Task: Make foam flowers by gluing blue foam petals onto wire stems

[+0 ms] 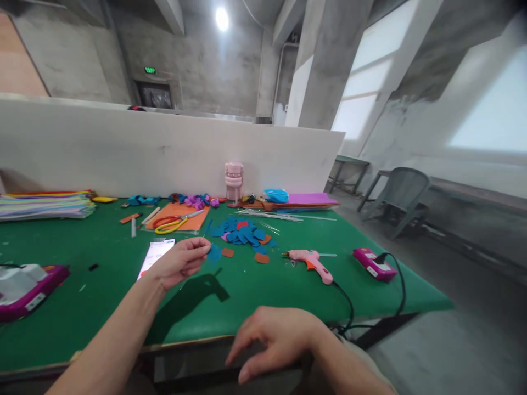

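My left hand [185, 263] is closed in a pinch above the green table. A thin wire stem passes through its fingers, with a narrow blue piece [208, 226] near its upper end. Beside the fingertips is a rounded blue piece [213, 253]; whether it is attached to the stem I cannot tell. My right hand [278, 334] hangs over the table's front edge, fingers apart and holding nothing. Behind the left hand lies a heap of blue cut pieces [242, 233], with a few brown ones [262, 258] near it. A pink glue gun [310, 260] rests on its side to the right.
Scissors [173, 222] lie on an orange sheet [197, 221], with a phone [156, 255] nearer. Purple power strips [374, 264] sit at both sides, the right one corded. Thin wires [272, 214], a pink bottle [234, 184] and stacked coloured sheets [47, 206] line the back, before a white partition [164, 148].
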Available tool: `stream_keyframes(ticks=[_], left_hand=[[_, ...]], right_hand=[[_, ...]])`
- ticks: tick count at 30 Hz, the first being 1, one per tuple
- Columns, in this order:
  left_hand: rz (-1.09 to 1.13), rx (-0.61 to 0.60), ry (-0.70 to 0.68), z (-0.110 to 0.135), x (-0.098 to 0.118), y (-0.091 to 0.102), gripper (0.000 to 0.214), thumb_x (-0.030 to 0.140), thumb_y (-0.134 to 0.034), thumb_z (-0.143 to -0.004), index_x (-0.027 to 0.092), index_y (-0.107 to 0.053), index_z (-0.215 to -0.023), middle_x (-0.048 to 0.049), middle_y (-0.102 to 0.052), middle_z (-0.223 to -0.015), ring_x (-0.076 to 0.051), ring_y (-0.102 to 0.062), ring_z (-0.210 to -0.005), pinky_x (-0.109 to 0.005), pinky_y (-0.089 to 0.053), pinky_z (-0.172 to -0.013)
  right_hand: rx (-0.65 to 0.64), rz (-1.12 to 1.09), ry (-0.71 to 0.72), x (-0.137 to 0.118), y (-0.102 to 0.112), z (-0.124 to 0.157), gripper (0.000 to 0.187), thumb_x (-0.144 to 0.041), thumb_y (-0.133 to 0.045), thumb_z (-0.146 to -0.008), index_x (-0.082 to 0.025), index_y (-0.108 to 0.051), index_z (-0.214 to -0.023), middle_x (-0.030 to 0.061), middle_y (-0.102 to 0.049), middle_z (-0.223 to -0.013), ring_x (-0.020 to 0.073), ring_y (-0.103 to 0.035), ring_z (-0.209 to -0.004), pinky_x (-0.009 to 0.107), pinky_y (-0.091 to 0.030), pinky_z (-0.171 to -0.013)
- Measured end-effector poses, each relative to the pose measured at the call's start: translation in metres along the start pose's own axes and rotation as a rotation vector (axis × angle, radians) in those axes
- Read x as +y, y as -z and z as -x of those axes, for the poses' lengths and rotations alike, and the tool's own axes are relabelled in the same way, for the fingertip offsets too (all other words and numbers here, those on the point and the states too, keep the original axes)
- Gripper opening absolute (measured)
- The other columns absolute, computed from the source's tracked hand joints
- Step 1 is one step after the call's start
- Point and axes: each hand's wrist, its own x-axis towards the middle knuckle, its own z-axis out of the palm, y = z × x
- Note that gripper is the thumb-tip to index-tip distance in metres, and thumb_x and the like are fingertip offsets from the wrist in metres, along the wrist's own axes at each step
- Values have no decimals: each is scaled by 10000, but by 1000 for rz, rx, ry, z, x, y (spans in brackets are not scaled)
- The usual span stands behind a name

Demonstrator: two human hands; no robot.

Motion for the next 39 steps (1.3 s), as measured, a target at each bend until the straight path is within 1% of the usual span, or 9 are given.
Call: stream_keyframes(ticks=[2,5,7,11,16,19,26,32,39], left_hand=[[-63,25,6,3,0,5,235,343,-650,-700,174,-491,-742,118,-254,-447,-12,-133,-354,-159,-84,-342],[-224,67,33,6,0,-5,254,377,-642,-688,163,-515,-737,101,-319,-483,-14,-166,-373,-161,-103,-351],[-358,91,43,7,0,-18,259,393,-636,-677,157,-541,-727,86,-356,-501,-23,-202,-390,-166,-125,-361],[-591,96,-35,5,-2,-42,225,377,-600,-686,152,-591,-692,44,-460,-552,-59,-317,-460,-176,-214,-410],[-663,64,-154,-2,-8,-53,203,351,-587,-695,151,-603,-663,7,-533,-616,-112,-417,-579,-200,-314,-519],[-596,103,-173,-5,-7,-58,218,367,-588,-700,153,-603,-740,2,-537,-657,-113,-434,-602,-198,-328,-532],[-340,203,-139,-7,-20,-79,312,465,-490,-768,162,-559,-799,37,-455,-623,-51,-328,-454,-173,-251,-415],[-230,157,-26,-8,-37,-104,388,521,-490,-751,184,-553,-932,55,-444,-508,-64,-327,-396,-175,-229,-382],[-80,150,-39,-12,-48,-115,335,503,-513,-742,169,-536,-753,55,-413,-538,-48,-265,-426,-170,-186,-400]], right_hand=[[131,-116,-79,4,9,1,304,-395,-534,-783,-159,-689,-897,20,-681,-776,114,-593,-697,176,-424,-637],[648,-277,-236,22,23,-8,304,-388,-491,-802,-147,-677,-802,17,-632,-674,101,-545,-609,189,-416,-550],[840,-406,-270,33,28,-18,288,-388,-524,-776,-157,-668,-869,29,-633,-744,111,-548,-660,208,-433,-571],[796,-595,-241,38,22,-34,328,-394,-623,-687,-156,-679,-906,39,-639,-785,123,-549,-704,236,-442,-620],[755,-690,-287,33,16,-37,286,-400,-603,-679,-127,-672,-633,-2,-564,-555,81,-477,-522,224,-410,-554],[831,-689,-275,38,20,-33,284,-394,-611,-668,-125,-657,-591,-3,-551,-544,83,-471,-518,229,-403,-558],[1218,-880,-213,50,37,-17,281,-417,-653,-638,-138,-670,-669,11,-593,-620,106,-506,-586,269,-430,-641],[1255,-891,-187,42,42,-8,269,-406,-656,-634,-141,-638,-592,3,-592,-587,106,-509,-571,254,-422,-626],[1245,-880,-184,41,42,-4,268,-397,-653,-637,-148,-601,-553,-10,-560,-569,103,-495,-574,229,-410,-584]])
